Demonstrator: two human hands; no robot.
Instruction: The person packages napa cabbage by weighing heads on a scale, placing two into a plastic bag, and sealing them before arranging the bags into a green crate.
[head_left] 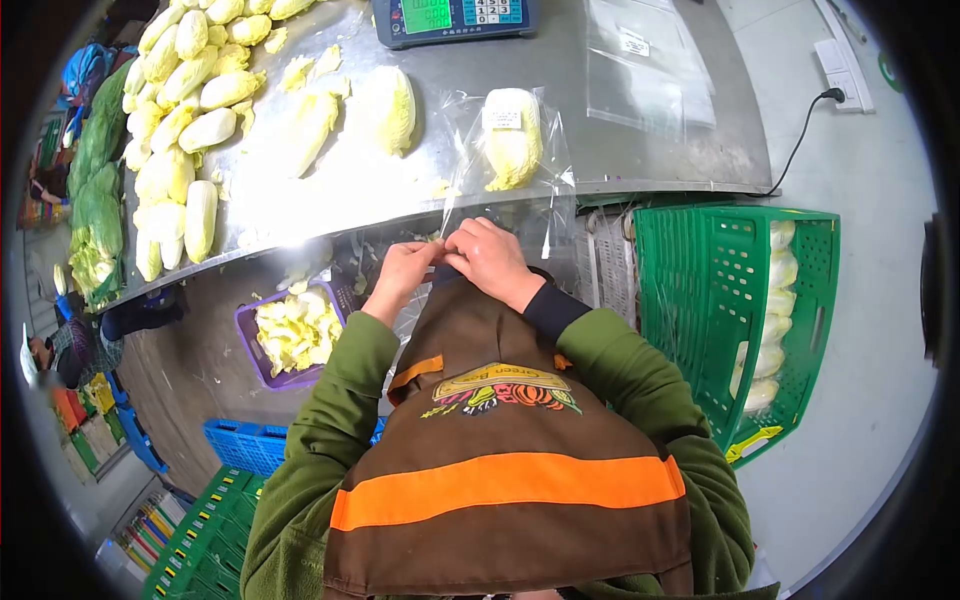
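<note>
My left hand (402,278) and my right hand (492,262) meet in front of my apron, just off the table's near edge. Fingers of both are closed in a pinch on the loose plastic of a clear bag (556,172). Inside the bag, a napa cabbage (513,155) with a white label (502,118) lies at the edge of the metal table (350,205). What exactly sits between the fingertips is partly hidden. To the left on the table are a trimmed cabbage (392,110) and another with loose leaves (308,130).
A pile of cabbages (180,90) covers the table's left end. A digital scale (455,22) and flat clear bags (650,75) lie at the back. Below stand a purple crate (262,350) of leaf trimmings and a green crate (700,290) holding packed cabbages.
</note>
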